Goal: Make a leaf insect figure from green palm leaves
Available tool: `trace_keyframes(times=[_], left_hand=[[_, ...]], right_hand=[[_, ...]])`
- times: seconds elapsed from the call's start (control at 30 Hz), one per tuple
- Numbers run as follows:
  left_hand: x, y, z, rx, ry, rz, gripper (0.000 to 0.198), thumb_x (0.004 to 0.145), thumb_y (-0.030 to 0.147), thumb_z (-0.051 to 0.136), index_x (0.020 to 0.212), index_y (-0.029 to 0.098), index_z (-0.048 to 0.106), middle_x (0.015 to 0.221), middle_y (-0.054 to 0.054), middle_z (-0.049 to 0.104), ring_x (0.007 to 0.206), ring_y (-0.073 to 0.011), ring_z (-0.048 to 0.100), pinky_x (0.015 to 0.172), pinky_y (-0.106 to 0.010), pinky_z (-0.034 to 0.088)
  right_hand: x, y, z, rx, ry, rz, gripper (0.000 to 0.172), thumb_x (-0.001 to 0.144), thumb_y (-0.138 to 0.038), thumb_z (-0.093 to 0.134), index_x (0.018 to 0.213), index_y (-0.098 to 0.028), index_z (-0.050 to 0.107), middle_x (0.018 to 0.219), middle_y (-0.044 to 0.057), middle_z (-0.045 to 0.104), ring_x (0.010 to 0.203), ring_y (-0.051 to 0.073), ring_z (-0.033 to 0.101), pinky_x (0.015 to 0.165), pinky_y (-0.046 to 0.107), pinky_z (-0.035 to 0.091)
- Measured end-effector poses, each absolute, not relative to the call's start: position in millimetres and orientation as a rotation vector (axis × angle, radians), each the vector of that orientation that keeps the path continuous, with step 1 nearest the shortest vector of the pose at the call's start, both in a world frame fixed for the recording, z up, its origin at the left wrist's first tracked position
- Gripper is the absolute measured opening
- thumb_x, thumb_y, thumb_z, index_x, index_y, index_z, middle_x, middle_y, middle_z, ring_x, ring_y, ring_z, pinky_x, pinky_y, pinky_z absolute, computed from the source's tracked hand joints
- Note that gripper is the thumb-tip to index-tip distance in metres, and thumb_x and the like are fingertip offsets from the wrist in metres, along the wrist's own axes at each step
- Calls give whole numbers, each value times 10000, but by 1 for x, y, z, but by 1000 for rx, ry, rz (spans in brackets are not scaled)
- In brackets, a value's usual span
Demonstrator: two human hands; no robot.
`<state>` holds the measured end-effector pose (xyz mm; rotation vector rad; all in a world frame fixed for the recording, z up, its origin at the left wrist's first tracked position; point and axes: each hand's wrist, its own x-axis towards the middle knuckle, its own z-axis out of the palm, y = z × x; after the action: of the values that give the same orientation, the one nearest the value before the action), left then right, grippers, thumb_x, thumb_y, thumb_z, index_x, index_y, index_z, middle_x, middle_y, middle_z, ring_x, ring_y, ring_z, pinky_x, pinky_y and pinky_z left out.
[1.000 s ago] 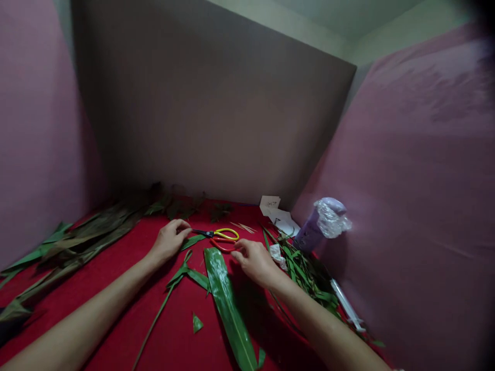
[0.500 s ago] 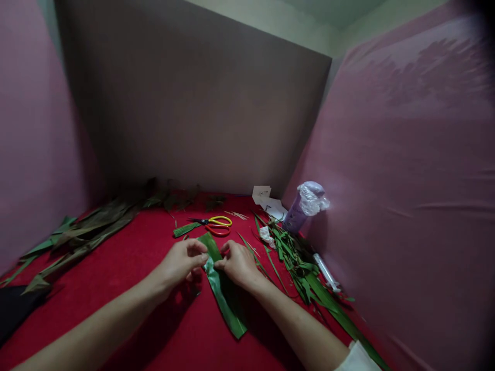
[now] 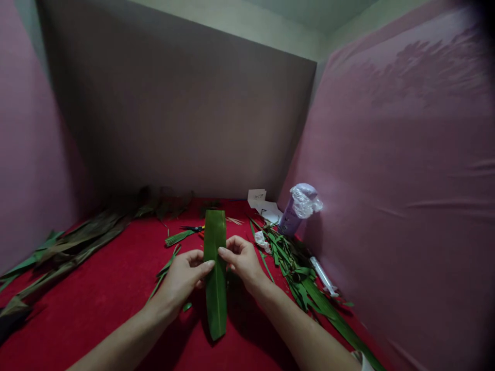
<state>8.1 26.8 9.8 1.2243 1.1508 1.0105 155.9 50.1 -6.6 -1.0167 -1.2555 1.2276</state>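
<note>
A long, broad green leaf (image 3: 215,288) with a square-cut top is held upright above the red tabletop (image 3: 108,288). My left hand (image 3: 184,278) pinches its left edge near the middle, and my right hand (image 3: 242,260) pinches the right edge opposite. Both hands have fingers closed on the leaf. Behind the leaf lie scissors (image 3: 193,228), mostly hidden by it, beside a short cut green strip (image 3: 178,237).
Dried brown and green leaves (image 3: 73,245) pile along the left and back. Cut green strips (image 3: 297,268) heap at the right by a purple cup wrapped in plastic (image 3: 296,208), white paper (image 3: 263,203) and a clear tube (image 3: 324,277). Pink and grey panels wall the table.
Both hands left the scissors area, took the broad leaf off the table and lifted it upright between them. The view has shifted left.
</note>
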Motion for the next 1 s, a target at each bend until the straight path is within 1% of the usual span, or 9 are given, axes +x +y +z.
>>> trace_keyframes(times=[0.13, 0.23, 0.3, 0.4, 0.57, 0.67, 0.77, 0.87, 1.0], left_hand=[[5, 30, 2, 1176, 1101, 1002, 158, 667, 283, 683, 720, 145, 628, 583, 14, 611, 469, -90, 508, 419, -175, 355], [0, 28, -1, 1133, 1108, 972, 167, 674, 287, 685, 744, 147, 625, 565, 25, 593, 435, -78, 484, 403, -170, 345], [-1, 25, -1, 1112, 1090, 967, 182, 674, 298, 690, 750, 148, 623, 562, 27, 582, 434, -76, 479, 406, -171, 351], [-2, 19, -1, 1101, 1049, 946, 208, 688, 331, 681, 765, 144, 631, 565, 21, 578, 432, -77, 479, 410, -175, 357], [0, 15, -7, 1064, 1069, 914, 249, 687, 371, 672, 656, 130, 617, 476, 37, 515, 351, -55, 405, 360, -168, 306], [1, 15, -9, 990, 1054, 896, 243, 672, 372, 677, 646, 141, 607, 457, 38, 515, 333, -66, 408, 345, -176, 308], [1, 16, -11, 943, 1010, 896, 217, 641, 337, 706, 642, 141, 613, 447, 37, 522, 341, -73, 426, 354, -178, 323], [0, 17, -11, 927, 987, 923, 193, 632, 293, 715, 595, 138, 607, 452, 35, 530, 355, -68, 430, 370, -174, 331], [0, 18, -9, 868, 969, 975, 145, 642, 249, 703, 589, 139, 625, 464, 34, 544, 404, -81, 480, 425, -179, 378]], right_hand=[[157, 45, -2, -917, -1246, 1367, 245, 621, -348, 704, 691, -180, 540, 602, -45, 541, 522, 85, 455, 503, 199, 351], [155, 40, -2, -840, -1268, 1445, 256, 583, -307, 734, 737, -175, 578, 669, -32, 588, 592, 97, 508, 589, 217, 394], [154, 37, -4, -844, -1259, 1445, 238, 584, -290, 729, 731, -174, 582, 662, -34, 586, 578, 94, 502, 581, 216, 392], [153, 35, -9, -888, -1233, 1393, 194, 614, -287, 697, 725, -179, 579, 655, -32, 582, 559, 96, 491, 544, 209, 383], [153, 35, -16, -862, -1286, 1294, 152, 641, -244, 668, 759, -183, 595, 690, -19, 598, 609, 115, 522, 604, 231, 422], [155, 36, -22, -815, -1352, 1241, 129, 672, -210, 645, 796, -188, 617, 687, -26, 586, 604, 107, 507, 589, 217, 409], [156, 36, -24, -818, -1433, 1125, 93, 699, -181, 623, 786, -194, 654, 703, -17, 582, 653, 117, 516, 620, 223, 414], [158, 34, -22, -837, -1509, 988, 112, 707, -154, 618, 769, -207, 694, 732, 5, 594, 721, 139, 535, 671, 249, 428], [157, 31, -18, -821, -1549, 907, 198, 705, -103, 598, 781, -240, 719, 759, 16, 578, 745, 143, 541, 620, 238, 430]])
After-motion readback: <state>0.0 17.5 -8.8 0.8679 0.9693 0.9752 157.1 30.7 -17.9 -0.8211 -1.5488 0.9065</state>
